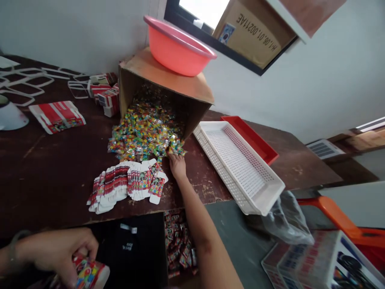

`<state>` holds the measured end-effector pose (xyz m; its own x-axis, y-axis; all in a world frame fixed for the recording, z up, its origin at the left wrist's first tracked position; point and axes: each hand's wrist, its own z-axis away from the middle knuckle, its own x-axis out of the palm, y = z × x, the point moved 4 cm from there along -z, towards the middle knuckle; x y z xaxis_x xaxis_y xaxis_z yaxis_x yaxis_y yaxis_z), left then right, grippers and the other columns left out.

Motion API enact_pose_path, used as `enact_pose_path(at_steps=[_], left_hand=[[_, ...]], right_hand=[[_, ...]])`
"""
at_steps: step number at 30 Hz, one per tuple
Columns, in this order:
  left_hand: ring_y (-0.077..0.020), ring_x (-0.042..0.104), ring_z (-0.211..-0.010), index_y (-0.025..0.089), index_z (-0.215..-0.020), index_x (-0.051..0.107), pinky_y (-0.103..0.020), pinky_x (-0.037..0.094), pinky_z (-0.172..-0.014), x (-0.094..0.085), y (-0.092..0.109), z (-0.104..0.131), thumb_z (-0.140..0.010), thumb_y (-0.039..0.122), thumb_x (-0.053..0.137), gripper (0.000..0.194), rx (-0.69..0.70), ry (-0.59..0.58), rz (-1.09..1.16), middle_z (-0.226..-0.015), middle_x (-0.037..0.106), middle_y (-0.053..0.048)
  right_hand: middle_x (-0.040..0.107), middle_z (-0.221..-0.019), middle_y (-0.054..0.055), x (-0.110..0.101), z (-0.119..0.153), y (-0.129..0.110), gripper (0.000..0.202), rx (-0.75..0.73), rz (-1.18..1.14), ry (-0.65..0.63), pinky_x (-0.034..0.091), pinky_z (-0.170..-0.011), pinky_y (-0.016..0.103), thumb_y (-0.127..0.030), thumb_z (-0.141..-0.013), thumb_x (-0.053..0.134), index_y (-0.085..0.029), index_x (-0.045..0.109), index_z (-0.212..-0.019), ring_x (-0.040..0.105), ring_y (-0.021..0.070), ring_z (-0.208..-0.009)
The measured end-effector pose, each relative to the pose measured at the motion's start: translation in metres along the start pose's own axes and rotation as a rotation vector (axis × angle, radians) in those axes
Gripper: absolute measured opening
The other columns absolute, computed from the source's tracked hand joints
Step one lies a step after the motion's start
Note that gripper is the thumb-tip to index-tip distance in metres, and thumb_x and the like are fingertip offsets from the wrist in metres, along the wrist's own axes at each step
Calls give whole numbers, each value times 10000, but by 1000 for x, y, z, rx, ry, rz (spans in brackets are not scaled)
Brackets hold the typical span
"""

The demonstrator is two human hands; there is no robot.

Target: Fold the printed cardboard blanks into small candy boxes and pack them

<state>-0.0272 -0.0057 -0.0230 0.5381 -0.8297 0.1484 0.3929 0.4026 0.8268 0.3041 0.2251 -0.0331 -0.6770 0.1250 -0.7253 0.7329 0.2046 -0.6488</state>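
Note:
My left hand (64, 255), at the lower left, is closed round a small red candy box (87, 273) with a white end flap. My right hand (177, 163) reaches to the lower right edge of a heap of small clear packets of colourful candy (147, 128), its fingertips among the packets. The heap spills from a cardboard box (168, 76) lying on its side on the dark table (60, 168). A row of flat red and white cartons (120, 182) lies left of my right hand, in front of the heap.
A pink basin (180, 48) sits on the cardboard box. White (240, 152) and red (255, 138) trays are at the right. Filled small boxes (180, 245) lie below the table edge. More red cartons (61, 114) and a white container (10, 114) stand left.

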Motion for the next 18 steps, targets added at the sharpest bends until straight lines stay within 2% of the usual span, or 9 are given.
enact_pose_path(at_steps=[3,5,7,9,10,12,14,16,18], left_hand=[[-200,631,-731,246,-983,681,-257,497,-613,-8,11,-3,-682,403,786,355,-36,23,197,-891,718,-26],[-243,651,-845,228,-1073,627,-321,535,-676,-11,26,-17,-771,466,709,393,25,107,338,-1047,693,-84],[-264,646,-891,207,-1076,596,-347,547,-666,-8,42,-38,-800,464,689,389,80,153,375,-1062,674,-99],[-229,634,-824,182,-996,593,-344,542,-686,-6,58,-62,-809,466,681,351,168,250,343,-899,677,-55],[-209,624,-801,172,-958,595,-335,537,-703,-5,63,-72,-803,451,693,334,191,296,322,-850,670,-35],[-196,611,-770,178,-1005,593,-318,532,-668,-1,71,-90,-778,433,714,362,206,349,325,-820,657,-12],[-197,615,-780,180,-1052,597,-293,519,-635,4,76,-99,-753,399,735,396,204,370,298,-861,671,-20],[-198,620,-781,165,-1056,606,-279,508,-613,7,78,-100,-739,382,743,408,190,376,257,-894,688,-40],[-200,621,-772,152,-1061,602,-280,511,-594,7,79,-97,-737,399,739,429,181,385,243,-879,689,-43]], right_hand=[[681,-1061,138,-2,26,11,258,87,-84,93,427,-950,384,-240,-877,515,-134,682,-1041,572,224,-1002],[683,-991,118,-12,40,15,303,149,-158,151,466,-869,352,-337,-896,475,-131,676,-990,588,208,-928],[673,-960,99,-23,52,10,369,190,-237,185,483,-797,320,-399,-917,414,-133,658,-994,594,187,-865],[666,-913,72,-34,66,-9,391,204,-310,175,486,-717,283,-434,-929,397,-142,646,-1002,590,161,-778],[664,-871,55,-37,73,-24,374,196,-352,129,483,-679,266,-448,-923,429,-151,649,-988,585,149,-730],[663,-796,28,-38,89,-60,307,151,-451,-27,478,-645,248,-449,-884,551,-169,670,-925,581,139,-683],[670,-788,28,-37,103,-95,231,81,-503,-150,480,-677,256,-404,-851,634,-180,692,-864,593,146,-711],[675,-815,37,-38,111,-117,184,29,-468,-141,476,-720,272,-358,-859,640,-186,705,-843,596,155,-746],[673,-821,40,-38,115,-129,170,-18,-404,-108,474,-742,282,-332,-881,622,-191,714,-853,597,158,-754]])
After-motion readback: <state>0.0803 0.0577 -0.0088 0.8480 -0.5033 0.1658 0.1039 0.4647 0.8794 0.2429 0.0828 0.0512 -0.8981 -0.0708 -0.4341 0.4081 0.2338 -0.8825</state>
